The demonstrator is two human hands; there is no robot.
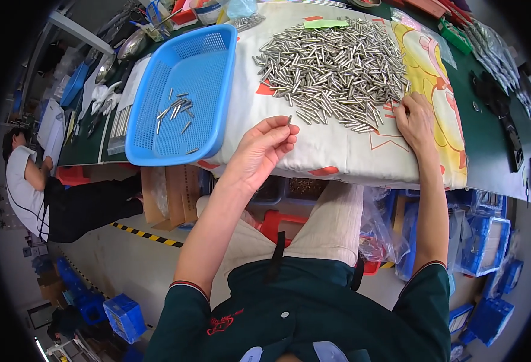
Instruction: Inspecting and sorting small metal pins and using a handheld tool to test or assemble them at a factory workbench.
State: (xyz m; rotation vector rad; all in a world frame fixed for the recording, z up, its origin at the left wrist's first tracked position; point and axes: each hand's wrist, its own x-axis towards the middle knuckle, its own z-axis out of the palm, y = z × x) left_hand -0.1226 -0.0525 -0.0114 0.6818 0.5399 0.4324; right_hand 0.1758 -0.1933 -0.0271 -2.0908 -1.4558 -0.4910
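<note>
A big heap of short silvery metal pins (pixel 338 66) is spread over the cloth-covered table (pixel 250 96) in front of me. Just left of the heap's near edge, my left hand (pixel 265 145) pinches one metal pin (pixel 289 119) between thumb and forefinger, its other fingers curled. My right hand (pixel 416 120) rests at the heap's right near corner with its fingers bent down against the pins. What lies between those fingertips is hidden. To the left, a blue perforated plastic basket (pixel 220 114) holds a small scatter of similar pins (pixel 176 110).
A light green strip (pixel 326 24) lies at the heap's far edge. Clear bags of parts (pixel 498 57) and a green tray (pixel 455 36) are at the far right. At far left, another person (pixel 33 175) works at the bench. Blue crates (pixel 483 244) stand on the floor at right.
</note>
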